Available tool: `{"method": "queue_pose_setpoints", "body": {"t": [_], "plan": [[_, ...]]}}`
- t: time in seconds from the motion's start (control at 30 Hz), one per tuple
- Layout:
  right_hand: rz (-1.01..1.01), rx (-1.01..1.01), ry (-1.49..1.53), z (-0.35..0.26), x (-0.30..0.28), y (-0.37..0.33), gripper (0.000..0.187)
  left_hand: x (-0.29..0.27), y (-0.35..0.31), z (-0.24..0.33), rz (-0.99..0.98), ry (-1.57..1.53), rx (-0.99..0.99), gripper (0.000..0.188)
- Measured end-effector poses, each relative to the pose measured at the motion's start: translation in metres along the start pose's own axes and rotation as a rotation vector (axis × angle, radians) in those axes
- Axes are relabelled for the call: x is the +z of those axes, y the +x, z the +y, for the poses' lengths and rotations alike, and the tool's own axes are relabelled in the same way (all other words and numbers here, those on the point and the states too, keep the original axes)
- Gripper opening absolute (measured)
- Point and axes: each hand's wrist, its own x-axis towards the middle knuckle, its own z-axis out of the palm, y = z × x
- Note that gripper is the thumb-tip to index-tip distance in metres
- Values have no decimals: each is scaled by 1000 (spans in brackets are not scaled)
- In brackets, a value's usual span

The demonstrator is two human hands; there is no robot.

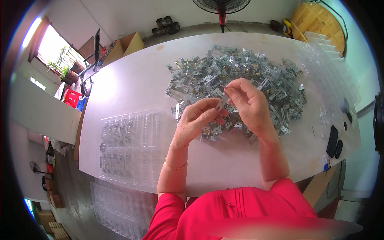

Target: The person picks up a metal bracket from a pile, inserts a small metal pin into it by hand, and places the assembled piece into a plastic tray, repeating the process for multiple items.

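Note:
Between my two hands is a small flat metal bracket with holes in it. My left hand pinches its lower end between thumb and fingers. At its upper end, the thumb and forefinger of my right hand are closed on it. Both hands are raised over the near edge of a wide heap of small silvery metal brackets, some with brassy parts. To the left lies a clear plastic tray whose compartments hold rows of similar metal parts.
The heap and tray lie on a white table. Clear stacked trays stand at the right edge; another clear tray sits below the table's left front. A black phone lies at right. A fan stands beyond the table.

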Motion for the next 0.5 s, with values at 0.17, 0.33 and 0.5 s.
{"method": "queue_pose_setpoints", "body": {"t": [0.17,0.33,0.5], "plan": [[35,-112,19,3,3,3,6,-4,2,-3,-61,-97,-2,38],[157,-282,-290,-11,3,-2,7,-4,5,-7,99,-165,103,36],[10,-131,-280,-25,10,-13,5,-5,8,-11,119,-205,197,35]]}}
